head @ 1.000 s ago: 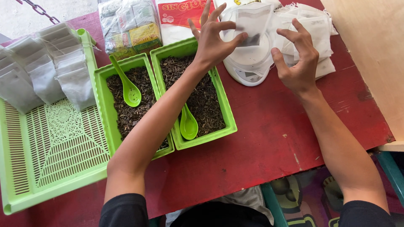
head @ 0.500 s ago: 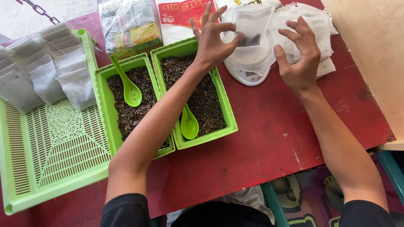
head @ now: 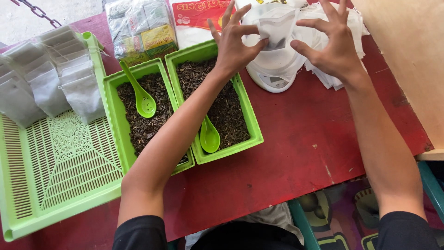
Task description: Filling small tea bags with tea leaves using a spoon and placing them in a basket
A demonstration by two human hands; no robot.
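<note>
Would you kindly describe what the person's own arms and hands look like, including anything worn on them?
Both arms are bare from the upper arm down, with short black sleeves just visible at the bottom of the view. The left hand and right hand are bare: no gloves, rings, watch or bracelets show.
</note>
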